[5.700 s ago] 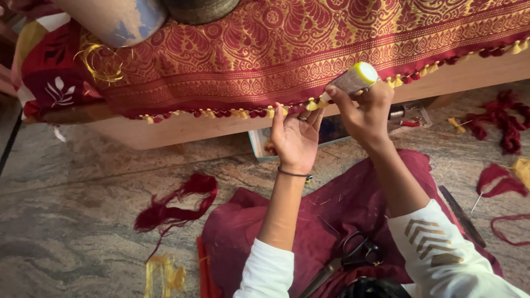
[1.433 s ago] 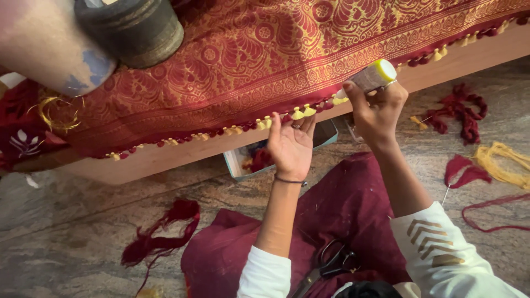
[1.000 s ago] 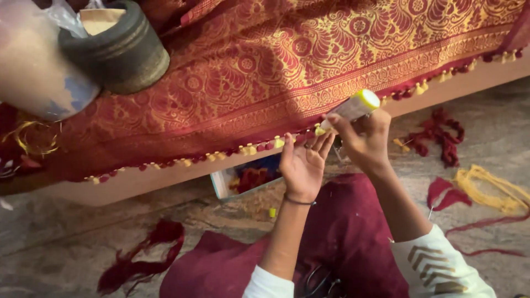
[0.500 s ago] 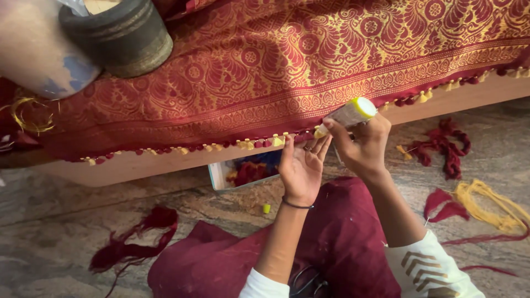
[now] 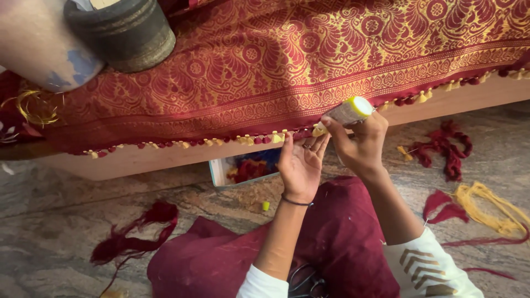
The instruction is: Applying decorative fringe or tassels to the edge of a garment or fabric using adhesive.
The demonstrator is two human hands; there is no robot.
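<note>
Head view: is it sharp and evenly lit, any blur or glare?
Head view: soft, even light, no glare; cloth pattern crisp; right hand with its bottle and left hand slightly soft; faint shadow under the cloth's edge; pot cropped at top.

The pale painted pot (image 5: 38, 49) and dark ribbed round vessel (image 5: 124, 33) were cut off by the top edge; the black scissors (image 5: 306, 281) ran off the bottom.

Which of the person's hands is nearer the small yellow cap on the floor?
Left. The left hand is just above and right of the cap; the right hand is farther right, holding the bottle.
</note>
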